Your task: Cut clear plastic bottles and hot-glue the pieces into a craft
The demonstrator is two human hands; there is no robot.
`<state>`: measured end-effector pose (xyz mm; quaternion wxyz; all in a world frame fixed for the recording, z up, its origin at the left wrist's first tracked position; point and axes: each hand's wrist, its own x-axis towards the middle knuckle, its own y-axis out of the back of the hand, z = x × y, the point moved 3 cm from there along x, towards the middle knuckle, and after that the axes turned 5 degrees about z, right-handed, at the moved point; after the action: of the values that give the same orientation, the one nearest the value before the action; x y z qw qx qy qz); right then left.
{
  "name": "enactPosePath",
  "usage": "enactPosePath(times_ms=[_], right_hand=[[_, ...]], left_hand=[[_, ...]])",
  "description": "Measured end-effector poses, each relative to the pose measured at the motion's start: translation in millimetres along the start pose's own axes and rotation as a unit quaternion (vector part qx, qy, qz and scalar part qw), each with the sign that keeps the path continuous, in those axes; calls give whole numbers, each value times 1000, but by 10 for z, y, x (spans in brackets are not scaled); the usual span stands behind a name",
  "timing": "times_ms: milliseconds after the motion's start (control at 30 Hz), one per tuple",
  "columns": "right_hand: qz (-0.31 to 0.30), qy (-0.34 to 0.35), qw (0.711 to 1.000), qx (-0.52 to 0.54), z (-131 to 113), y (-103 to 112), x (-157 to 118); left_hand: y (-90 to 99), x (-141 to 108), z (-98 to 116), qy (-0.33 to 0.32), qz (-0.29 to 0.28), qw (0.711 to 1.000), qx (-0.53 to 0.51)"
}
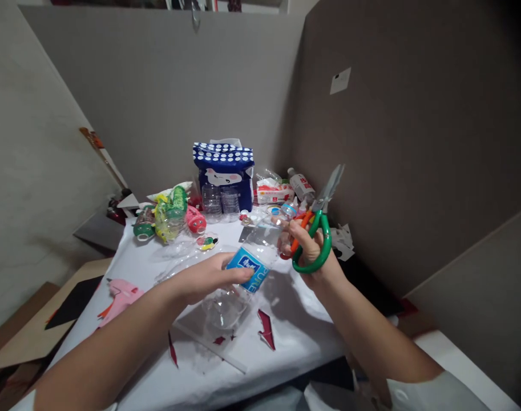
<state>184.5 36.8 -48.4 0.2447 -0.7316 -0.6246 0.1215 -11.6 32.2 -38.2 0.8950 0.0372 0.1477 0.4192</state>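
Observation:
Wrapped around a clear plastic bottle [260, 237] with a blue label is my left hand [213, 275], its thumb lying across the label. The bottle tilts over the table, its upper end toward my right hand [311, 245]. In that hand is a pair of scissors [312, 260] with green and orange on the handles, blades pointing up and away. The right fingertips are beside the end of the bottle; whether they touch it I cannot tell. Beneath the hands are a clear plastic piece [223, 311] and a dark red scrap [266, 330].
A white-covered table [294, 334] bears everything. At the back stand a blue dotted bag [223, 165] and clear plastic cups [221, 202]. Decorated bottles [170, 214] lie back left, a pink glue gun [121, 299] at the left. Grey panels [166, 85] enclose the back and right.

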Motion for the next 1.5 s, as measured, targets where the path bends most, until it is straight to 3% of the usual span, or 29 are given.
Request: enactPosePath(times_ms=[100,167,233,333,467,567,733,1000,1133,1300,1500], right_hand=[[8,92,992,-88,-101,148,-44],[-32,108,975,-190,-101,243,-162],[-123,44,961,-244,-21,309,-316],[-263,-43,941,-210,106,342,-556],[-387,-97,904,-151,137,310,-759],[-460,-118,857,-201,72,278,-832],[-459,-174,835,-250,42,290,-850],[-465,-304,808,-196,146,262,-922],[-460,-371,795,-139,228,297,-945],[-460,-395,785,-129,341,333,-969],[-468,-391,784,-116,426,306,-1010]], left_hand=[[131,-15,56,-35,89,995,-5],[235,-32,99,-53,147,988,-12],[317,-54,144,-66,179,981,-27],[357,-85,196,-73,171,981,-55],[358,-113,211,-76,177,979,-62],[376,-118,206,-108,186,976,-45],[442,-138,185,-147,191,971,-16],[498,-183,236,-118,191,974,40],[499,-214,306,-130,164,972,109],[494,-250,326,-116,117,972,167],[515,-255,295,-128,132,956,230]])
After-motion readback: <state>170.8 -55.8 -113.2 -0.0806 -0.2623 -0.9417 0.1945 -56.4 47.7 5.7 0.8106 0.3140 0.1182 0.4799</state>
